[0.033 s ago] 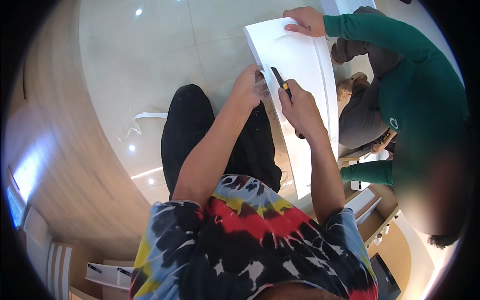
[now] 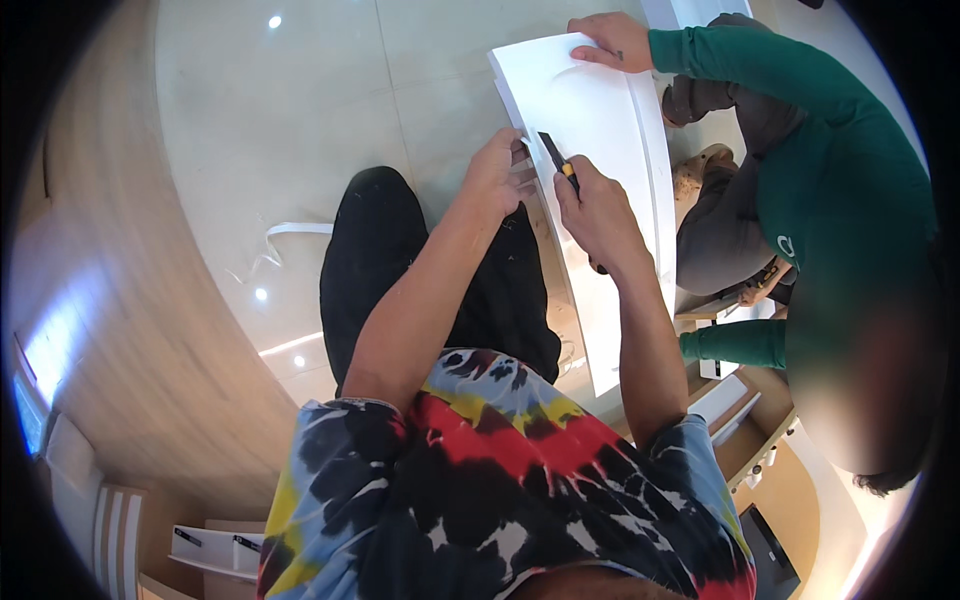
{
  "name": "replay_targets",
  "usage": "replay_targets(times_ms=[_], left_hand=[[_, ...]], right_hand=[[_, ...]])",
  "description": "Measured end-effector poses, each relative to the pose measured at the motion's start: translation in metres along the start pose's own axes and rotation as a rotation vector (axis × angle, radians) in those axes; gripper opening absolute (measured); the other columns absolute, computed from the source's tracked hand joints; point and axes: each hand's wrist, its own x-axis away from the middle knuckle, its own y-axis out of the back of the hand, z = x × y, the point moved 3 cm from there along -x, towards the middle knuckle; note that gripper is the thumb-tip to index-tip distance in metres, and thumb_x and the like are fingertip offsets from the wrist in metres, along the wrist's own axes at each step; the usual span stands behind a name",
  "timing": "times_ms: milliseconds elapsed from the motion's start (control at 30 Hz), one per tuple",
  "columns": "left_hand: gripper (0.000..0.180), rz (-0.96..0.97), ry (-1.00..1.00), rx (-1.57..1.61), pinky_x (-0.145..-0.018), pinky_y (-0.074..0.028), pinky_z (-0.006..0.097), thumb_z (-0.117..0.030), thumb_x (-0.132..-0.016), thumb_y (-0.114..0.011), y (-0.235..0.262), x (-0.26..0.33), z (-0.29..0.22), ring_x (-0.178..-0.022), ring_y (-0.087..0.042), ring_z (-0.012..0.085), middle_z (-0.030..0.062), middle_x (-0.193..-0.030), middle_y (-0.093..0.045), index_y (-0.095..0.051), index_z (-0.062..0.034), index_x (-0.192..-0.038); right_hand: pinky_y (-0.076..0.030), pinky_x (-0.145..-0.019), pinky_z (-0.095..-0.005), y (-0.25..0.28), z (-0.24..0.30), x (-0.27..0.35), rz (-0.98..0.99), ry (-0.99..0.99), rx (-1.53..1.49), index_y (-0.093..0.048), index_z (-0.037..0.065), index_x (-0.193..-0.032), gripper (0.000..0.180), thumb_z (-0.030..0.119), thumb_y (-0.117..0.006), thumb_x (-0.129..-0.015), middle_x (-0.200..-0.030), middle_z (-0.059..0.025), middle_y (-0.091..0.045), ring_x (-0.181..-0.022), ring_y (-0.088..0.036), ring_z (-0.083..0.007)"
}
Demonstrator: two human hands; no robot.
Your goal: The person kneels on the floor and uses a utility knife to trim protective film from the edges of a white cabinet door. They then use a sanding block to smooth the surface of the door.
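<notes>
Glossy tile floor below; one white panel, left hand pressing its edge, right hand gripping one knife

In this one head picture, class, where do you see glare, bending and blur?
Head view: ceiling lights glare as bright spots on the glossy floor tiles; the wooden wall bows near the fisheye rim; the co-worker's face is blurred; the white panel and the right hand are sharp.

Bright, even indoor light fills the scene. Ceiling lamps leave small glare spots on the glossy floor. The white panel nearly overexposes. Fisheye bending curves the edges, and the corners go black.
</notes>
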Motion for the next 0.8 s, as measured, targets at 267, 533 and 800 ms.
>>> replay_targets(times_ms=[267,533,800], left_hand=[[0.046,-0.089,0.005,0.015,-0.112,-0.022,0.057,-0.037,-0.092,-0.067,-0.004,0.009,-0.009,-0.133,-0.038,0.0388,0.0088,-0.131,-0.057,-0.06,-0.0058,-0.125],[0.024,-0.132,-0.044,0.092,-0.095,-0.04,0.053,-0.023,-0.093,-0.069,-0.007,-0.005,-0.012,-0.105,-0.05,0.0289,0.0081,-0.105,-0.058,-0.065,-0.0041,-0.106],[0.014,-0.173,-0.182,0.074,-0.102,-0.028,0.061,-0.02,-0.091,-0.067,-0.005,0.001,0.009,-0.096,-0.047,0.0217,0.0038,-0.095,-0.062,-0.069,-0.0069,-0.096]], right_hand=[[-0.053,-0.072,-0.0524,-0.005,0.014,-0.023,0.04,0.094,0.202,-0.055,-0.003,-0.099,0.024,0.021,-0.053,-0.097,-0.078,-0.0263,-0.067,-0.076,-0.067,-0.0443],[-0.053,-0.074,-0.0518,-0.01,0.016,-0.028,0.086,0.014,0.343,-0.054,-0.002,-0.1,0.025,0.022,-0.049,-0.099,-0.081,-0.0271,-0.068,-0.08,-0.068,-0.0432],[-0.054,-0.074,-0.0517,-0.009,0.024,-0.027,0.132,-0.006,0.417,-0.051,-0.003,-0.1,0.024,0.021,-0.048,-0.099,-0.082,-0.0275,-0.068,-0.083,-0.068,-0.0431]])
